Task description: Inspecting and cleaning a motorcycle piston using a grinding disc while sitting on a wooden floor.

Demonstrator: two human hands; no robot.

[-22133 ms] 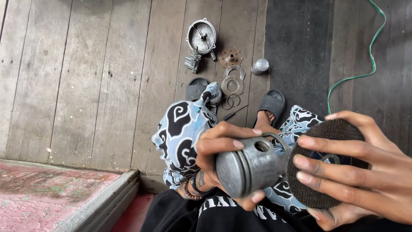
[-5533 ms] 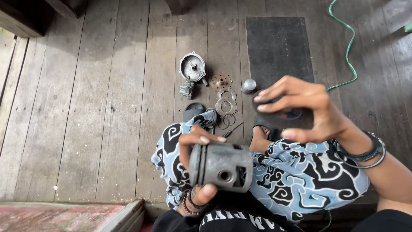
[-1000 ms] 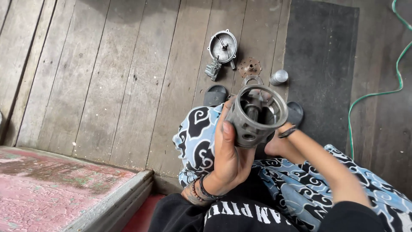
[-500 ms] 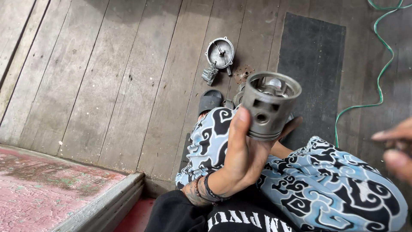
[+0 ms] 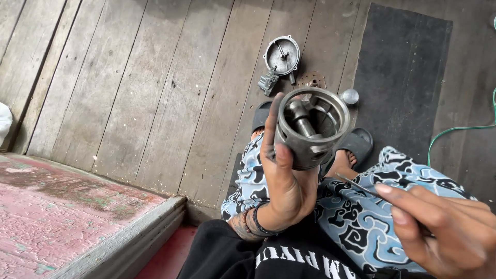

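Left hand [image 5: 284, 181] fingers closed round the piston [image 5: 311, 126], open end up, pin visible inside. Right hand [image 5: 444, 227] fingers pinch a thin metal pick [image 5: 356, 184] just beside it. Likely picking inside the piston; next move needs the tip steered into the bore.

Grey plank floor [image 5: 155, 93] carries a round metal cover [image 5: 282, 55], a dark mat [image 5: 403, 77].

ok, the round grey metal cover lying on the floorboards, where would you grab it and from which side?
Grip the round grey metal cover across its raised rim, from straight above: it lies flat, open face up, free of the rusty sprocket. Avoid the lug at its lower left.
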